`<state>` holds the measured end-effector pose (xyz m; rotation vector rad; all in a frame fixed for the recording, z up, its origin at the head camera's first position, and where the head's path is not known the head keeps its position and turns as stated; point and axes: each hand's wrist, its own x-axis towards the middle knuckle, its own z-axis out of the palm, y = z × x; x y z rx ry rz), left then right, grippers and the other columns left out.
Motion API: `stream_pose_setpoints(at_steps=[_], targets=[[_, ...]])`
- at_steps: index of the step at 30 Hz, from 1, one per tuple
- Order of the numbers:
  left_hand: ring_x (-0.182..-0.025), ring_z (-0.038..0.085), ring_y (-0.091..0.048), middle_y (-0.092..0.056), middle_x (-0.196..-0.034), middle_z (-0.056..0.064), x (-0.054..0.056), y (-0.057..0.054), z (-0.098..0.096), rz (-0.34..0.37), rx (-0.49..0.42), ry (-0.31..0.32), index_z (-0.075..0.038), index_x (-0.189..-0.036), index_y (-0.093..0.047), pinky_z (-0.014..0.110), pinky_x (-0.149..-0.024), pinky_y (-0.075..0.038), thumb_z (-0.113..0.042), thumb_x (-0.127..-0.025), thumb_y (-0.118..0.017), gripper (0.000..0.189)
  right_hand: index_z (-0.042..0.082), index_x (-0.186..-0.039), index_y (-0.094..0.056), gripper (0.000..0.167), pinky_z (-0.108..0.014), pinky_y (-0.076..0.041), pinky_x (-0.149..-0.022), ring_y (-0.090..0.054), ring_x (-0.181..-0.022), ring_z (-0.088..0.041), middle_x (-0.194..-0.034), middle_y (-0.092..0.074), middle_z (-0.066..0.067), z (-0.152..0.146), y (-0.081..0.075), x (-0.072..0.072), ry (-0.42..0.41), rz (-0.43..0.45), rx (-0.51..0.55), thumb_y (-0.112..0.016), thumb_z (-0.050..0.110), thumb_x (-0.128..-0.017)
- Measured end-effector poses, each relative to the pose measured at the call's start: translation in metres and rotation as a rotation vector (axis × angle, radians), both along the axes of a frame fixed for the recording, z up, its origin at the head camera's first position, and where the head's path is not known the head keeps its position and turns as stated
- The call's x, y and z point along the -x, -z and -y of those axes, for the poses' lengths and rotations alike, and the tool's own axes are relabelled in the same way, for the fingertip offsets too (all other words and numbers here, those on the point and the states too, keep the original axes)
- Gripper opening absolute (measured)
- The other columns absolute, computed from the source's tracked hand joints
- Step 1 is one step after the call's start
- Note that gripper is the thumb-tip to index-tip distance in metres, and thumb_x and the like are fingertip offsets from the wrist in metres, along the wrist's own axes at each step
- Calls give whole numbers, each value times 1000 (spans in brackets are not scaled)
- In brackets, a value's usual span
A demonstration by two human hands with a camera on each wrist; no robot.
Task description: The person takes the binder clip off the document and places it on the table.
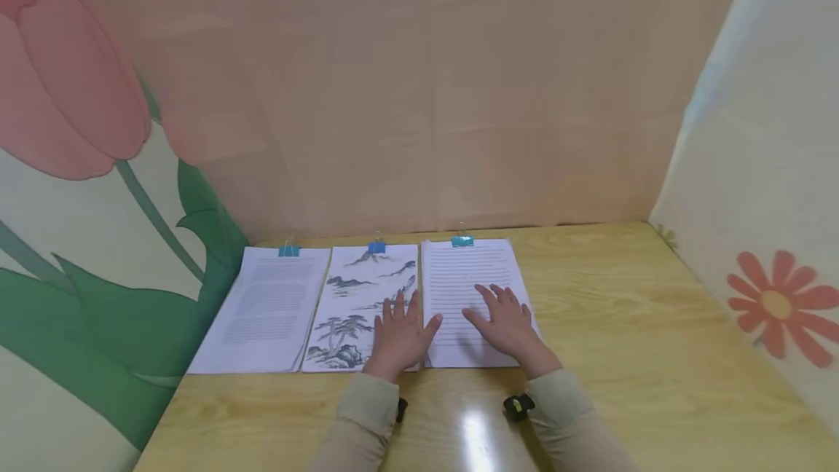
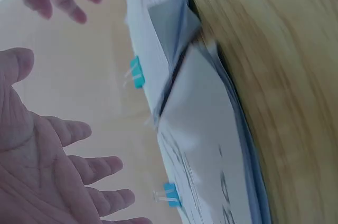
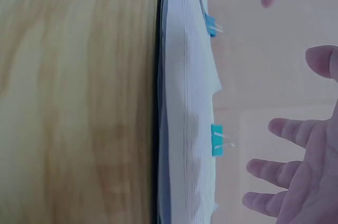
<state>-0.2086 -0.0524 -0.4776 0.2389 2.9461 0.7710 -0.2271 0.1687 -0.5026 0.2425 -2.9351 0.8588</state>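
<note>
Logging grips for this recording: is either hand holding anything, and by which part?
Nothing is held: the left hand and right hand hover, fingers spread, above the clipped papers.

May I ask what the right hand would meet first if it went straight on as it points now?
The right hand would probably meet the teal binder clip on the lined sheets, though depth is unclear and it might pass above.

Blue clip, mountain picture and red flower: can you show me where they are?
blue clip (image 1: 376, 248), head view, on its blue body
mountain picture (image 1: 354, 299), head view, near the middle of its sheet
red flower (image 1: 776, 304), head view, on its yellowish centre
</note>
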Motion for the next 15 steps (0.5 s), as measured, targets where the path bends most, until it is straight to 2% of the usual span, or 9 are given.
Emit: stream_pose_setpoints(at_steps=[9,15], targets=[[-146,57,-23,-31,-161,29,4,6,-24,4,-69,72,-5,-160,-36,68,-114,-27,-56,-106,-41,74,-2,-148,-49,71,-83,-22,-104,-30,-139,-62,-149,-42,-37,-15,-12,-9,46,13,-1,-52,51,-101],[-143,59,-27,-33,-160,28,7,13,-34,17,-104,89,-4,-159,-36,67,-113,-30,-58,-106,-38,76,-4,-148,-49,67,-82,-24,-104,-31,-139,-63,-150,-41,-38,-16,-18,-12,74,44,-6,-54,44,-102]])
